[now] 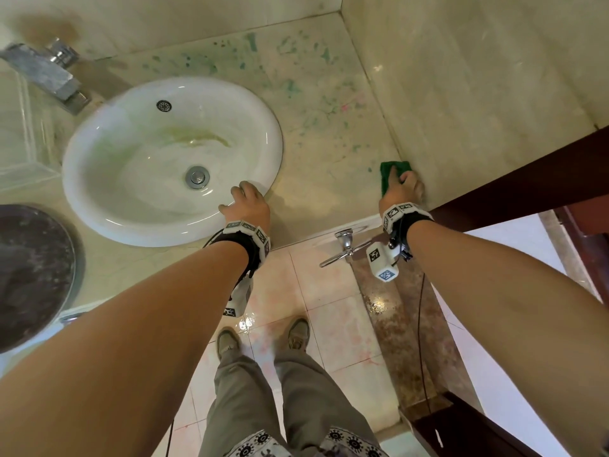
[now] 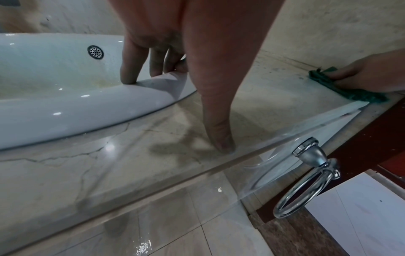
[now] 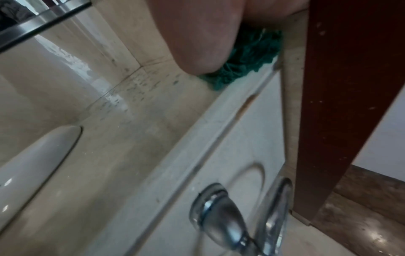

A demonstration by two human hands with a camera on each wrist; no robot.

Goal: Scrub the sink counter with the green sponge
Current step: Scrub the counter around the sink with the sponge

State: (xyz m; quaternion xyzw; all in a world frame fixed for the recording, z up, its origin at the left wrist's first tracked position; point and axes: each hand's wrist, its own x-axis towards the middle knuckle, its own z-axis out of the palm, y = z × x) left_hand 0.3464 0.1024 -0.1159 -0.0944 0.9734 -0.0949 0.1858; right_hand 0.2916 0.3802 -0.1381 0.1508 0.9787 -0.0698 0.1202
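The green sponge (image 1: 389,174) lies on the beige sink counter (image 1: 329,133), at its front right corner against the side wall. My right hand (image 1: 400,183) grips it and presses it down, with the index finger lying along its top. In the right wrist view my palm covers most of the sponge (image 3: 247,65). The left wrist view shows the sponge (image 2: 350,93) under my right hand (image 2: 370,74). My left hand (image 1: 244,201) rests on the right rim of the white basin (image 1: 99,199). Its straight fingertips (image 2: 129,78) touch the rim and its thumb presses the counter (image 2: 131,155). Green stains speckle the back of the counter.
A chrome faucet (image 1: 49,70) stands at the back left. A chrome towel ring (image 1: 344,250) hangs below the counter's front edge. A dark wooden door frame (image 1: 527,186) runs along the right. A dark round object (image 1: 29,275) sits at the far left. The floor tiles below look wet.
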